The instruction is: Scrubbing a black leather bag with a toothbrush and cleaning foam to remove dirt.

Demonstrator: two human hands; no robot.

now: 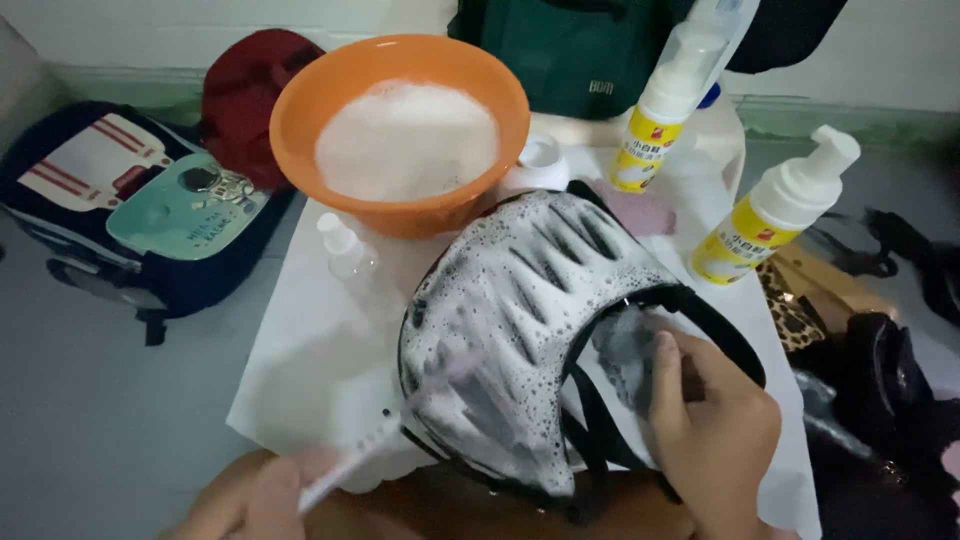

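Helmet: black vented bicycle helmet, coated in white soap foam, lying tilted on the white sheet-covered surface, just in front of the orange plastic basin.
Right hand: gripping the helmet's rim on its right side, fingers curled over the edge into the inner shell, closed around it.
Left hand: low, left of the helmet, fingers wrapped round the handle of a thin white brush; brush head blurred against the foamy shell.
Basin: filled with white suds, touching or just behind the helmet's top.
Bottles: two white pump bottles with yellow labels, right of the helmet and behind it; small clear bottle left of the helmet, beside the basin.
Backpack: dark blue, with light panels, on the floor well left of the helmet.
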